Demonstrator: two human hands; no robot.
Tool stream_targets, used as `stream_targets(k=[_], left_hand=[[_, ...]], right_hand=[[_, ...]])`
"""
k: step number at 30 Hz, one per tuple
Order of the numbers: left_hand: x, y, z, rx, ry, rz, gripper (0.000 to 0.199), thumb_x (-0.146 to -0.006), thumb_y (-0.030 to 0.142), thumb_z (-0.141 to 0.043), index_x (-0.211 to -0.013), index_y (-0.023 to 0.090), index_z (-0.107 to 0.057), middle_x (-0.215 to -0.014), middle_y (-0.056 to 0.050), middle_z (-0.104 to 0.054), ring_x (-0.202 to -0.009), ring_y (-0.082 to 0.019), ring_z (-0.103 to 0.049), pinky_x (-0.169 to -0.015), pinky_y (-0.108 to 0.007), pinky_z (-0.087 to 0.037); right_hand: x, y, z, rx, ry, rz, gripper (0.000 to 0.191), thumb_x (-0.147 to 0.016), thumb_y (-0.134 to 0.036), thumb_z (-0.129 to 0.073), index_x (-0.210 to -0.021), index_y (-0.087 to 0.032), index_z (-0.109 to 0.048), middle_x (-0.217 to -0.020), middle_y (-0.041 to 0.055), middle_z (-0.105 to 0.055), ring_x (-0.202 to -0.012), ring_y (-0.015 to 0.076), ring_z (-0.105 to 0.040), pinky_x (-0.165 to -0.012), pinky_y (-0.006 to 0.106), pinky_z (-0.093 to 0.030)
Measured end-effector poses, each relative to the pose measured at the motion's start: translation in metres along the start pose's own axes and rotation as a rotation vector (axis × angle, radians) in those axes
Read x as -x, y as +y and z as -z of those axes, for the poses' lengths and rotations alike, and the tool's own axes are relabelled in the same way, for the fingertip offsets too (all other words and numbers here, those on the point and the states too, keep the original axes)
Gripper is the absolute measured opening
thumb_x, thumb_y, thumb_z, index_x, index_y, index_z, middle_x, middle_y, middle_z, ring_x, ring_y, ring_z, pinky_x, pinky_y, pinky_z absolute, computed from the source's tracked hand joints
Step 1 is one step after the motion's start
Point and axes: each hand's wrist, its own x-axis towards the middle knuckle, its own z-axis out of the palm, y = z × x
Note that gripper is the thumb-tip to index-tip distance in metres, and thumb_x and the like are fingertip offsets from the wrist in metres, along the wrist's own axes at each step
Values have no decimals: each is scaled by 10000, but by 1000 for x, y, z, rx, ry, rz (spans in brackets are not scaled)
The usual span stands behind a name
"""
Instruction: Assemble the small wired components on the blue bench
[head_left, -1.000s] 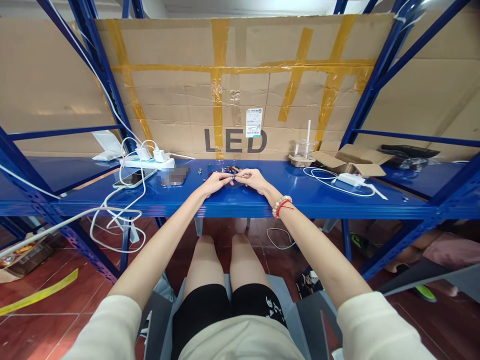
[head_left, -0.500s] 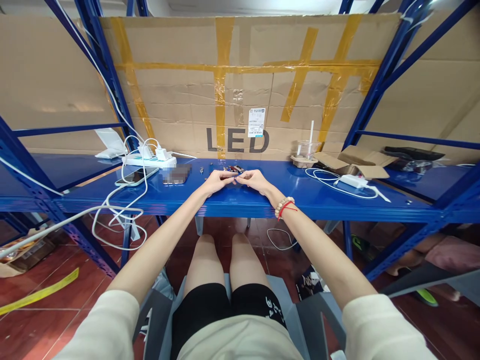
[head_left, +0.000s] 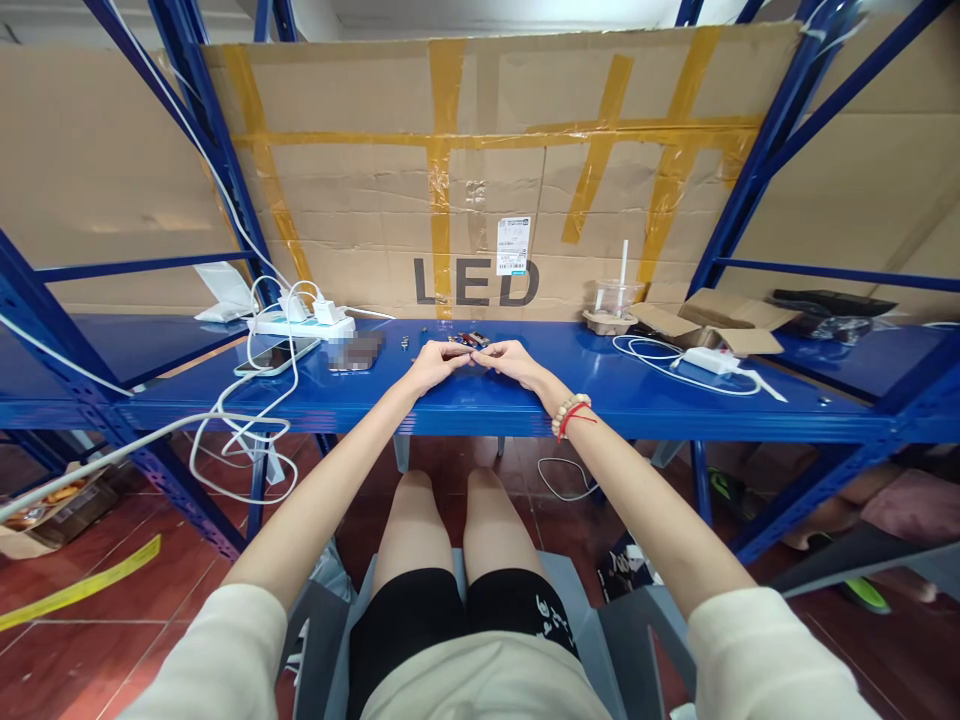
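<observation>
My left hand (head_left: 437, 366) and my right hand (head_left: 512, 361) meet fingertip to fingertip over the front part of the blue shelf (head_left: 600, 395). The fingers of both are closed in a pinch. Whatever they pinch is too small and too covered by the fingers to name. Just behind the fingertips lies a little heap of small dark and reddish parts (head_left: 471, 340), partly hidden by my hands. To the left of my left hand, a few tiny metallic pieces (head_left: 405, 342) rest on the shelf. A beaded bracelet with a red cord (head_left: 571, 415) circles my right wrist.
On the left are a white power strip (head_left: 300, 325) with plugged-in chargers, a phone (head_left: 276, 357) and looping white cables. To the right stand a clear cup with a straw (head_left: 616, 300), an open cardboard box (head_left: 709, 318) and a white adapter (head_left: 711, 361). A large cardboard sheet (head_left: 337, 220) backs the shelf.
Both hands stay together at the same spot, with only slight finger movement. The whole view has shifted a little; nothing on the shelf has visibly moved.
</observation>
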Motion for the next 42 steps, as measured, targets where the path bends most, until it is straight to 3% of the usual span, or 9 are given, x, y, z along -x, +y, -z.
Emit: stream_targets(k=[5, 12, 18, 27, 35, 42], left_hand=[[0, 2, -1, -46, -10, -22, 352, -695, 330, -599, -939, 84, -660, -835, -107, -678, -811, -191, -613, -800, -320, -456], [-2, 2, -1, -19, -29, 95, 386, -692, 351, -602, -967, 81, -637, -774, -96, -667, -774, -182, -590, -677, -281, -438], [-5, -2, 0, 67, -6, 118, 457, -676, 396, -614, -1004, 80, -620, -800, -105, -665, -771, -166, -575, -589, -237, -394], [-5, -4, 1, 86, -11, 111, 496, -651, 439, -630, -984, 72, -636, -765, -91, -665, -562, -81, -475, -572, -238, -391], [-2, -2, 2, 102, -28, 72, 487, -652, 419, -641, -1012, 91, -635, -810, -101, -668, -688, -133, -549, -561, -230, -383], [-7, -5, 1, 140, 12, 130, 439, -694, 404, -608, -980, 71, -612, -707, -72, -645, -482, -58, -438, -511, -226, -357]], right_hand=[[-1, 0, -1, -8, 15, -3, 385, -591, -487, -690, -721, -126, -704, -722, 56, -655, -570, 86, -480, -501, 197, -368], [-1, -2, -4, -6, 72, -33, 378, -537, -487, -720, -651, -128, -686, -633, 35, -625, -537, 89, -480, -499, 209, -380], [-3, -1, -3, -35, 92, -70, 421, -554, -510, -701, -746, -136, -702, -617, 21, -601, -515, 74, -444, -446, 198, -340], [-5, -2, -1, -40, 79, -104, 403, -561, -486, -706, -789, -153, -708, -719, 38, -631, -576, 85, -471, -448, 189, -336], [2, -9, 0, -8, 8, -93, 403, -565, -503, -691, -736, -138, -708, -646, 19, -605, -559, 75, -437, -465, 192, -336], [-2, -4, -2, -29, 67, -61, 413, -573, -501, -687, -777, -142, -693, -666, 25, -609, -539, 76, -454, -433, 187, -335]])
